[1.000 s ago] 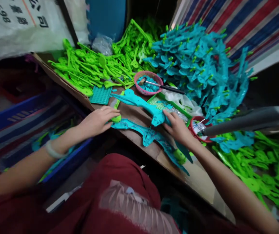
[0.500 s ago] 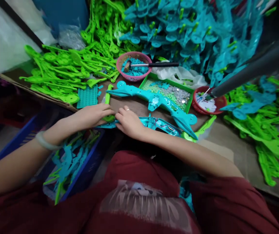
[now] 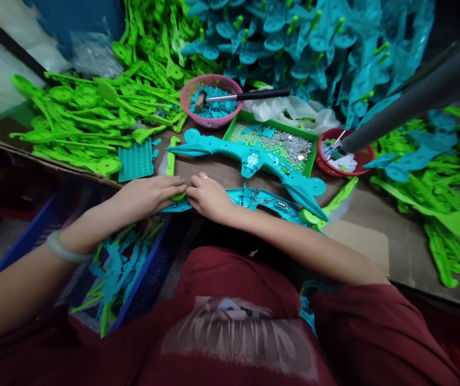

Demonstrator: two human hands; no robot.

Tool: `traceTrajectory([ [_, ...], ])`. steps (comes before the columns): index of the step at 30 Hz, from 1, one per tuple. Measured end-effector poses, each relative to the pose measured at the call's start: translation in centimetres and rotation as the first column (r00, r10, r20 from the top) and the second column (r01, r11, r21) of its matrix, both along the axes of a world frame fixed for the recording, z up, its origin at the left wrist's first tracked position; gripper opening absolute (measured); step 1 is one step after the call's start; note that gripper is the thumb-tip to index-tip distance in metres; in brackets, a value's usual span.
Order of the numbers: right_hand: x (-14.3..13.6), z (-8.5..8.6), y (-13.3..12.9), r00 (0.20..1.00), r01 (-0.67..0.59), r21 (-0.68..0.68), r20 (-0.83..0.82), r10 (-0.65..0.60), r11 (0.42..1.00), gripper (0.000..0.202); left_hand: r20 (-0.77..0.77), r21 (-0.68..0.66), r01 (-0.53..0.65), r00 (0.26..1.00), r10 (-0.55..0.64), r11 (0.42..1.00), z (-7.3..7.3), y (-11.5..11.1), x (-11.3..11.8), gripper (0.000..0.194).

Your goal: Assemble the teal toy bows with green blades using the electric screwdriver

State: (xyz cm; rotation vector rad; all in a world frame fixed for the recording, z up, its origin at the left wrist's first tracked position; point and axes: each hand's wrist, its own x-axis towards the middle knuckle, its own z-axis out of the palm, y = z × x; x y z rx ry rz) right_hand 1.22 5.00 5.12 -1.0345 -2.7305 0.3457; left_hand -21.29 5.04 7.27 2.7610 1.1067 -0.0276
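Note:
Both hands meet over the left end of an open blue plastic shell (image 3: 260, 197) with thin wires inside, lying at the table's near edge. My left hand (image 3: 153, 194) rests its closed fingers on a green part (image 3: 178, 197) at that end. Right beside it, my right hand (image 3: 209, 197) has its fingers bent and pressed onto the shell; what they grip is hidden. Beyond the hands lies a second blue shell (image 3: 251, 158), face up. One green arm (image 3: 170, 156) sticks out at the left, and another (image 3: 340, 197) at the shell's right end.
A pink basket (image 3: 213, 122) of blue pieces carries a hammer (image 3: 246, 96). Screws lie in a green tray (image 3: 311, 161), near a red basket (image 3: 346, 170). Green parts (image 3: 81, 118) are piled left and right, blue ones behind. A blue crate (image 3: 145, 284) stands below; a dark pole (image 3: 415, 96) slants in.
The camera view has shifted slightly. Both hands remain at the left end of the open shell, with their fingers slightly moved against it.

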Motion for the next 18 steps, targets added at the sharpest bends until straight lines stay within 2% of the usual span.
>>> traceTrajectory([
  [3,1.6,0.8,0.1,0.998,-0.061,0.007,-0.013,0.061,0.998,0.030,0.001,0.022,-0.003,1.000,0.003,1.000,-0.5,-1.2,0.2,0.046],
  [5,4.2,1.7,0.5,0.999,-0.048,0.061,-0.013,0.049,0.997,0.028,-0.021,0.022,-0.013,1.000,0.014,1.000,-0.6,-1.6,0.4,0.053],
  [9,11.0,2.9,2.5,0.979,0.201,0.186,-0.017,-0.202,0.962,0.028,-0.046,-0.001,0.007,0.999,-0.007,1.000,-0.4,-1.3,0.4,0.057],
  [11,13.4,3.0,3.6,0.961,0.269,0.191,0.011,-0.276,0.944,0.032,-0.037,0.002,0.017,0.999,-0.017,1.000,-0.4,-0.8,0.4,0.056],
  [14,14.7,3.0,4.8,0.953,0.239,0.135,0.156,-0.258,0.962,0.050,0.004,0.064,0.012,1.000,-0.012,0.998,-0.2,-1.0,0.8,0.051],
  [16,14.5,3.1,5.1,0.942,0.205,0.114,0.246,-0.227,0.972,0.061,0.030,0.163,-0.011,1.000,0.006,0.987,0.2,-2.1,1.4,0.046],
  [18,14.2,2.9,5.4,0.935,0.186,0.128,0.282,-0.215,0.974,0.061,0.083,0.295,-0.077,0.995,0.055,0.952,0.5,-3.9,2.4,0.041],
])
